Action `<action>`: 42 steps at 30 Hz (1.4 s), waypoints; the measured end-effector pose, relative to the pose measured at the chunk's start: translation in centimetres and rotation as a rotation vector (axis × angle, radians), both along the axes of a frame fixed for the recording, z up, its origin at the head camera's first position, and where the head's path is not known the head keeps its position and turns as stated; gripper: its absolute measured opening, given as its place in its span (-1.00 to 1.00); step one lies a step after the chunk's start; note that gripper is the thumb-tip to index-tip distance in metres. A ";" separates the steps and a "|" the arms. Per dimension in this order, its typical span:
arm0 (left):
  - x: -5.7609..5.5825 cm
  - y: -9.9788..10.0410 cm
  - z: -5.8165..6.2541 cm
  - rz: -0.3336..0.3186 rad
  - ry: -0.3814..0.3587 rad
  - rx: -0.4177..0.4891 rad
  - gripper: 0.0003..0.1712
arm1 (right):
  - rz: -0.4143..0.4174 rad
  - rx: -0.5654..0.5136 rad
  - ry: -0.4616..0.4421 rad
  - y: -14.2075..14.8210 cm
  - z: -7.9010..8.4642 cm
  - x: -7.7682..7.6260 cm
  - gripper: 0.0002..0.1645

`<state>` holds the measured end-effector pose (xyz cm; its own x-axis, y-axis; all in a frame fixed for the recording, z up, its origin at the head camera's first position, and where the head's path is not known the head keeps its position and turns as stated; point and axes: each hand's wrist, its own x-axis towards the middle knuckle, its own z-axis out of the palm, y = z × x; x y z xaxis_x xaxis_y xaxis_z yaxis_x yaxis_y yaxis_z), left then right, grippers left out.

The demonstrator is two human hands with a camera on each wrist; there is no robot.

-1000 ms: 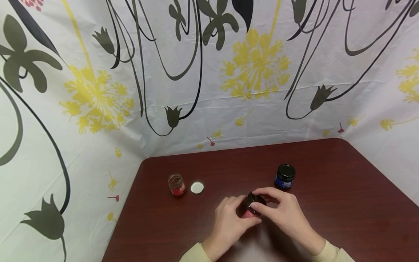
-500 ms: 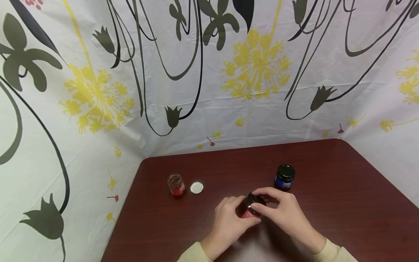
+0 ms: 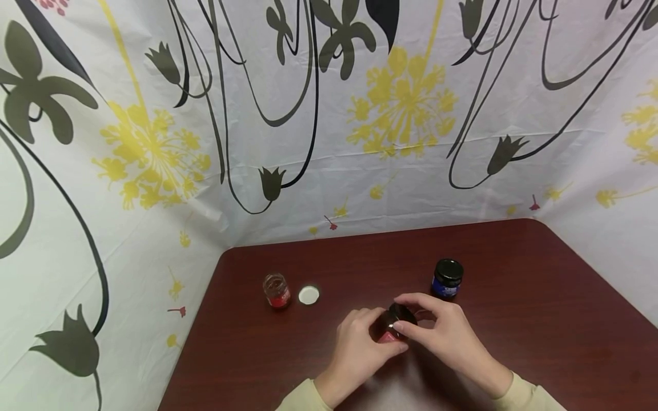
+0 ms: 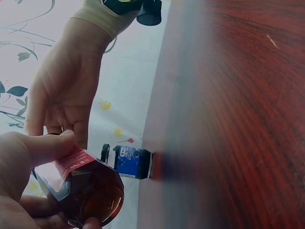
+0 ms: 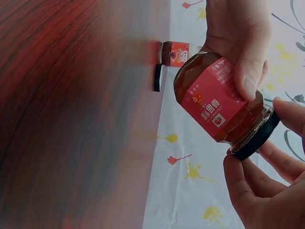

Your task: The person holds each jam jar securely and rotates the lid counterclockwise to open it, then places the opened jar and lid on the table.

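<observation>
Between the two hands is a faceted glass jar (image 5: 209,95) with amber-brown contents and a red label, tilted and raised above the table. My left hand (image 3: 354,348) wraps its body, thumb over the label. The fingertips of my right hand (image 3: 444,334) pinch the black lid (image 5: 257,136) around its rim, and the lid sits on the jar mouth. In the left wrist view the jar's bottom (image 4: 102,207) faces the camera, with left-hand fingers around it.
On the dark red table (image 3: 247,359), an open red-labelled jar (image 3: 277,291) stands at the left, beside a lid (image 3: 309,295) lying white inside up. A blue-labelled jar (image 3: 447,278) with a black lid stands behind the right hand. A patterned cloth (image 3: 329,131) hangs behind the table.
The held jar and both hands stay in nearly the same place. The jar and lid tilt very slightly differently, with the right fingers still around the lid.
</observation>
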<state>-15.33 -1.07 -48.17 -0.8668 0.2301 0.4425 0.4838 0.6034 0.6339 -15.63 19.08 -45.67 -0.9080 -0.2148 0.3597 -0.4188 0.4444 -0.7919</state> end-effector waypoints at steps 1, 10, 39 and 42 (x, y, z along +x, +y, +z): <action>0.0 0.0 0.0 0.000 -0.001 -0.002 -0.42 | 0.002 0.002 0.005 0.0 0.0 0.0 -0.55; 0.0 -0.1 0.1 -0.005 -0.016 -0.014 -0.43 | 0.017 0.023 0.022 0.2 0.2 0.0 -0.52; -0.2 0.0 0.1 -0.029 0.030 -0.057 -0.44 | 0.071 0.094 0.121 0.8 1.0 0.0 -0.46; -0.3 -0.1 0.1 -0.025 0.023 -0.052 -0.42 | 0.074 0.108 0.136 0.9 1.1 0.0 -0.47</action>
<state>-15.62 -1.13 -48.05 -0.8501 0.2752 0.4490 0.5134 0.6228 0.5903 -15.64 20.00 -44.59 -0.8331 -0.3229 0.4492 -0.5532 0.4876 -0.6755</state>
